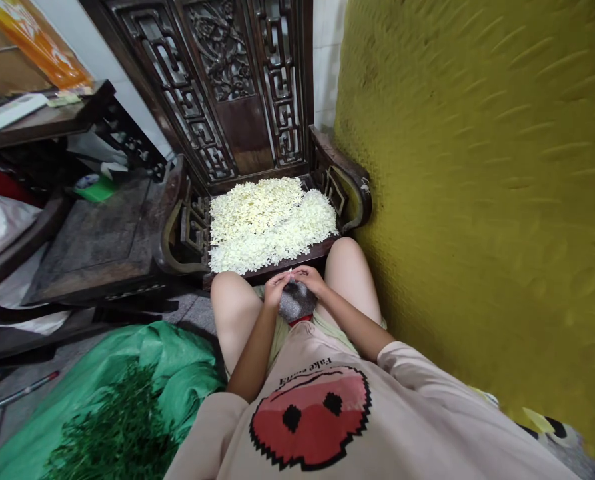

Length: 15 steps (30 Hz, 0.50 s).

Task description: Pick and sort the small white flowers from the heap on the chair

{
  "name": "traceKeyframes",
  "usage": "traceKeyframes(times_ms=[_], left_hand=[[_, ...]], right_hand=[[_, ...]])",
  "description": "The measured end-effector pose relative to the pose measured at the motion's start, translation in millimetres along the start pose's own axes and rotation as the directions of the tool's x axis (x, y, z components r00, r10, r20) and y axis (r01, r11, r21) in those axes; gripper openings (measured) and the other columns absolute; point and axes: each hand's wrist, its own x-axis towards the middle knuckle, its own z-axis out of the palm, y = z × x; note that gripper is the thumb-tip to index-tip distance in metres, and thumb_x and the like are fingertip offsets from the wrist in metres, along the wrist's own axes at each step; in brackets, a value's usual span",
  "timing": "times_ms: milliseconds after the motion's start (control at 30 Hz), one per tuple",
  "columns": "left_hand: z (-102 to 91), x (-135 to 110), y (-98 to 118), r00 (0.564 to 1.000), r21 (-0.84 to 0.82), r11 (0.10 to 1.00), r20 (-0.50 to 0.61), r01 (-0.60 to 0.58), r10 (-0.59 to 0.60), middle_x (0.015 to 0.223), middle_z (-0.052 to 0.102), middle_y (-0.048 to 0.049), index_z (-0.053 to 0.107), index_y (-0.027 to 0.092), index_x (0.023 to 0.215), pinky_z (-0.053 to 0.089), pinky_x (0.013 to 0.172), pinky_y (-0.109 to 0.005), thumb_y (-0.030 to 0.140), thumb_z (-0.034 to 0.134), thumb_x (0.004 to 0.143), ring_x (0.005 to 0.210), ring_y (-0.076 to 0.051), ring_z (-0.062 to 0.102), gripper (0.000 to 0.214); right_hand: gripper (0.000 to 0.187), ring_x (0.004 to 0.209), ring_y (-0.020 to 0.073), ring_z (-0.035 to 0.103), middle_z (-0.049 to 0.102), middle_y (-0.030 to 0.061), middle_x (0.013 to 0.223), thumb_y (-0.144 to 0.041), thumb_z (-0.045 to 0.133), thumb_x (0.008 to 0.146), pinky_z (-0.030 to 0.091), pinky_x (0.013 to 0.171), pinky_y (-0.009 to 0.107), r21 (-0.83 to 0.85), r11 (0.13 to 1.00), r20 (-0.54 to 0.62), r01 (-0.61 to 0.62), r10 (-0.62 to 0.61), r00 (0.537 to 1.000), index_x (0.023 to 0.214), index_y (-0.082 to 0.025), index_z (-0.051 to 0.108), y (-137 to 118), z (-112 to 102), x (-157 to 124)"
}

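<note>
White petals heaped on a carved wooden chair (pixel 344 177).
Both hands' fingers pinched one small flower (pixel 290 271) over the lap: left hand (pixel 276 288), right hand (pixel 309 279); plucking seemingly continued, needing delicate pulls.

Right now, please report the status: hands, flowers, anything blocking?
Left hand and right hand pinching one small pale piece together over lap. White flower pile covers chair seat ahead. Nothing between.
</note>
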Motion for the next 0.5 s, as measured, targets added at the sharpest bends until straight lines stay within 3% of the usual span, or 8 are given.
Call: traceKeyframes(times_ms=[200, 500], left_hand=[[1.2, -4.0, 0.6, 0.999, 0.02, 0.999, 0.026, 0.025, -0.026, 0.076, 0.069, -0.0064, 0.069, 0.014, 0.071, 0.046, 0.082, -0.036, 0.041, 0.078, 0.049, 0.074, -0.018, 0.062, 0.036], [5.6, -5.0, 1.2, 0.999, 0.064, 0.997, -0.011, -0.044, 0.045, 0.072, 0.067, -0.0045, 0.063, 0.015, 0.07, 0.048, 0.074, -0.03, 0.039, 0.078, 0.049, 0.069, -0.015, 0.061, 0.035]], right_hand=[[0.022, 0.061, 0.0113, 0.053, 0.066, 0.0019, 0.069, -0.035, 0.071, 0.055, 0.041, 0.065, 0.027, 0.023, 0.999, -0.067, -0.04, 0.042, 0.997, 0.067, -0.017, 0.068, -5.1, -1.9, 1.8], [0.027, 0.059, 0.0107, 0.053, 0.065, 0.0019, 0.069, -0.036, 0.074, 0.052, 0.04, 0.06, 0.025, 0.062, 0.994, -0.019, -0.093, 0.094, 0.995, 0.068, -0.016, 0.066, -0.8, 1.5, 1.9]])
